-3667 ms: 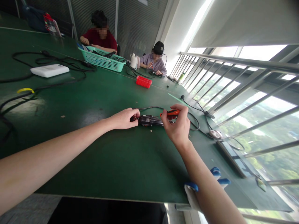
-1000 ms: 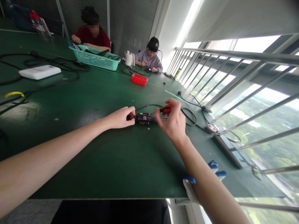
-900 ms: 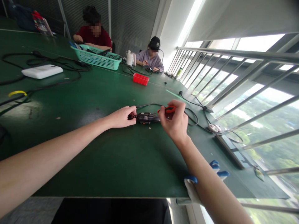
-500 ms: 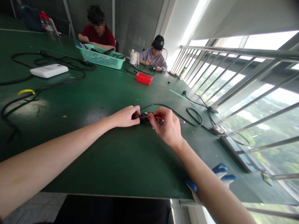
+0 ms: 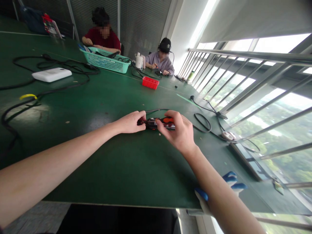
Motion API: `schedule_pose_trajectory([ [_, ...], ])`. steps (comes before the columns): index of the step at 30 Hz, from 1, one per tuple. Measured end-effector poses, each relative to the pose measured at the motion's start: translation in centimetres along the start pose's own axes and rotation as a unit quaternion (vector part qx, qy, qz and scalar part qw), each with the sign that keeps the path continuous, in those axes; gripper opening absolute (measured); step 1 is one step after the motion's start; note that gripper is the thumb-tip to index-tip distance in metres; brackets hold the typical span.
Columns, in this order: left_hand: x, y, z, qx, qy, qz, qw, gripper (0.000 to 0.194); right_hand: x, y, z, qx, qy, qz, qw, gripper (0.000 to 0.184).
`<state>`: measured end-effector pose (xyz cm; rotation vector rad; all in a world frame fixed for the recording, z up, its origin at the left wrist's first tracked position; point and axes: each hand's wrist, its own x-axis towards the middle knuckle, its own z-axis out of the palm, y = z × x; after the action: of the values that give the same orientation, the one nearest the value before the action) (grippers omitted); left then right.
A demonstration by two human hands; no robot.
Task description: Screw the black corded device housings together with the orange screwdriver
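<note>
On the green table, a small black device (image 5: pixel 152 125) with reddish bits and a cord lies between my hands. My left hand (image 5: pixel 133 123) is closed, fingertips pinching its left end. My right hand (image 5: pixel 180 131) is wrapped round the orange-and-black handle of a screwdriver (image 5: pixel 168 120), held nearly level above the device. Its thin shaft points left toward my left fingertips; the tip is too small to make out. My right fingers hide the device's right end.
A black cable (image 5: pixel 203 122) curls to the right toward a railing (image 5: pixel 243 52). Blue-and-white gloves (image 5: pixel 230 178) lie under my right forearm. Ahead are a red bin (image 5: pixel 150 83), a teal basket (image 5: pixel 107 61) and two people at work. A white box (image 5: pixel 52 74) sits left among cables.
My right hand has shifted slightly to the right and turned a little, with the screwdriver in it. My left hand stays in place on the device.
</note>
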<state>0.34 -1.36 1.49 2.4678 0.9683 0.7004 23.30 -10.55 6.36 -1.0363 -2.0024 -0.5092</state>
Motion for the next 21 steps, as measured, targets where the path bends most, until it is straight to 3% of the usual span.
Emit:
schedule_pose_trajectory([
  [3,0.0,0.1,0.0,0.000,-0.003,0.004,1.000,0.015,0.1,0.0,-0.3,-0.003,-0.003,0.003,1.000,0.018],
  [8,-0.1,0.1,-0.1,0.002,-0.002,0.003,1.000,0.015,-0.1,0.1,-0.3,0.022,-0.008,0.033,0.999,0.026],
  [15,-0.1,0.0,0.0,-0.001,-0.007,-0.004,1.000,0.018,0.1,1.2,-1.6,-0.051,0.103,0.103,0.988,0.016],
  [21,-0.1,0.0,0.0,-0.004,-0.008,-0.009,1.000,0.018,0.3,1.9,-1.4,-0.071,0.050,0.086,0.993,0.015],
])
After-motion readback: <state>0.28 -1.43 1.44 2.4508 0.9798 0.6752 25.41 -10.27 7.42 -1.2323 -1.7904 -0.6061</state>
